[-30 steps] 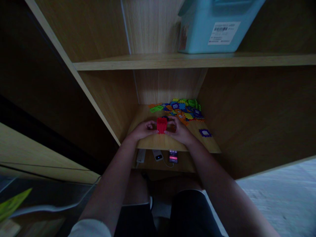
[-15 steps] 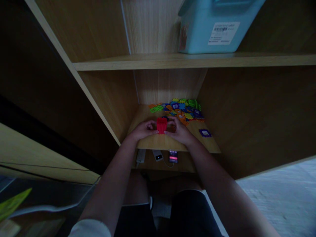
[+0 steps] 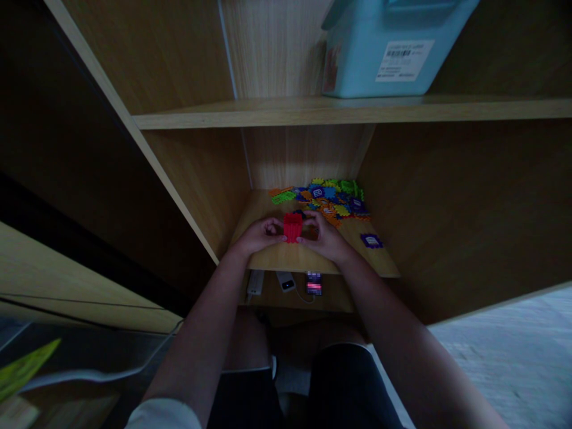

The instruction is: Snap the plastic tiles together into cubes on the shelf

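Between my two hands is a small red box-shaped block (image 3: 293,229), held over the wooden shelf (image 3: 272,257). My left hand (image 3: 261,234) grips its left side, thumb at the lower edge and fingers curled. On the other side, my right hand (image 3: 322,235) pinches it with the thumb low and the index finger near the top. Behind the block lies a heap of flat toothed plastic pieces (image 3: 342,210) in orange, blue, yellow and green. A green piece (image 3: 283,196) rests at the heap's left. One purple piece with a white window shape (image 3: 370,241) lies apart on the right.
Overhead, a light blue plastic bin (image 3: 379,59) with a label stands on the upper shelf (image 3: 268,113). Below the shelf edge lie a white power strip (image 3: 255,282), a white power bank (image 3: 286,282) and a lit phone (image 3: 313,283) with a cable. Side panels enclose the shelf.
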`<state>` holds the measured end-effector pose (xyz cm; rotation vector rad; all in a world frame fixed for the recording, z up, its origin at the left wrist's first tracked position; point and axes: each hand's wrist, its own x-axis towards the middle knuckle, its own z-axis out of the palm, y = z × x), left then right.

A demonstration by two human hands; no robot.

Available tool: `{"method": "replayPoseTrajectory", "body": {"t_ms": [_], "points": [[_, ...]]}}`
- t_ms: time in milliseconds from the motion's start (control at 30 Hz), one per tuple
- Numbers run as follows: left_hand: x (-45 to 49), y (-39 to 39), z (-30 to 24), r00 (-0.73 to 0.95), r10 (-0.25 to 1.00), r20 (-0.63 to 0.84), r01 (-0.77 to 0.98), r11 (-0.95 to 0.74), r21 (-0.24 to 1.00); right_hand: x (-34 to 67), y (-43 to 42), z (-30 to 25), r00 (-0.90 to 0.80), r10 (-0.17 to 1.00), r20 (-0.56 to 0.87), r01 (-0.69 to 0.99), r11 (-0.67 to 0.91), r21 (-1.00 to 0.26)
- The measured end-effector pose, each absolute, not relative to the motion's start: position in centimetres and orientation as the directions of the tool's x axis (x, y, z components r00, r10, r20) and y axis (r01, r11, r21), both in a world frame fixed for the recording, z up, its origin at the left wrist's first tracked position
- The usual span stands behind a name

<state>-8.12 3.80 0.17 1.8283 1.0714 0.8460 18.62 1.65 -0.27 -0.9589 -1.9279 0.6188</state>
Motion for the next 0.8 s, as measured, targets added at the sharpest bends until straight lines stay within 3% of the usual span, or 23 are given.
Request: {"method": "replayPoseTrajectory", "body": {"t_ms": [800], "points": [[-8.21,3.91,0.02,0.408,0.902,0.145,0.353,-0.302,0.886,19.11,1.68,-0.45,-0.357,0.785,0.506,0.394,0.618,-0.681]]}}
